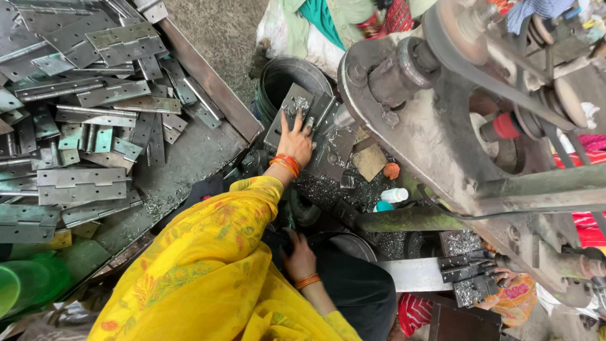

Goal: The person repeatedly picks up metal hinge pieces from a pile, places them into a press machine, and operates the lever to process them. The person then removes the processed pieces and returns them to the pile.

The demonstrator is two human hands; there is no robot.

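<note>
Down close, one hand (299, 257) with orange bangles rests on something dark in the lap, fingers spread a little; I cannot tell if it holds anything. From how the arms lie I take it for the right hand, but the twisted view makes that unsure. A bright yellow sleeve (214, 252) with flowers covers the other arm. That arm stretches out, and its hand (295, 140), also with orange bangles, lies flat and open on a grey metal hinge plate (297, 104). The plate sits on the dirty bed of a big grey machine (429, 126), just under its round nose, with shiny metal chips (328, 189) all about. A small white and blue bottle (392, 196) lies near the chips. To the left, well apart, a metal tray (189, 158) holds a big heap of grey hinges (82, 95). At the bottom right, another person's hand (505, 278) touches dark hinges (467, 265) on a pale bar (410, 275). A belt (480, 69) runs over the machine's wheel far up top.
</note>
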